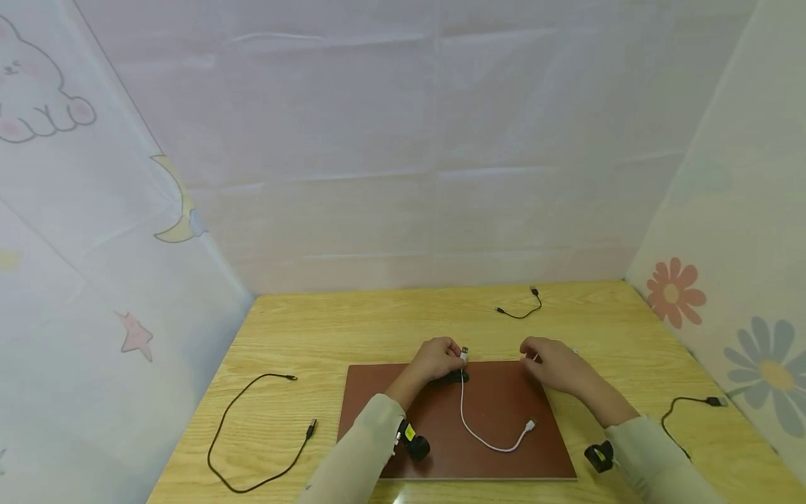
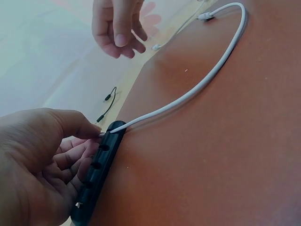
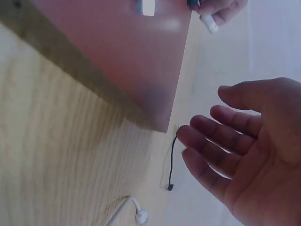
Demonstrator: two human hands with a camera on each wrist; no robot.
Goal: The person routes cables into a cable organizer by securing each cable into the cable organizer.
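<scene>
In the head view my left hand (image 1: 434, 360) pinches a white USB cable (image 2: 164, 109) just behind its metal-tipped plug (image 1: 464, 353). That cable passes through the end slot of a black slotted cable holder (image 2: 101, 165), which stands at the far edge of a brown board (image 1: 441, 434). The other fingers of this hand curl behind the holder. From there the cable loops across the board, its other plug (image 1: 529, 425) lying on the right. My right hand (image 1: 557, 365) hovers by the board's far right corner, fingers loosely bent and nothing in them.
A second white cable (image 3: 127, 207) lies on the wooden table (image 1: 302, 329) near the right hand. Black cables lie at the left (image 1: 217, 434), far back (image 1: 519, 316) and right (image 1: 676, 406). Printed sheets (image 1: 378, 175) wall in the back and sides.
</scene>
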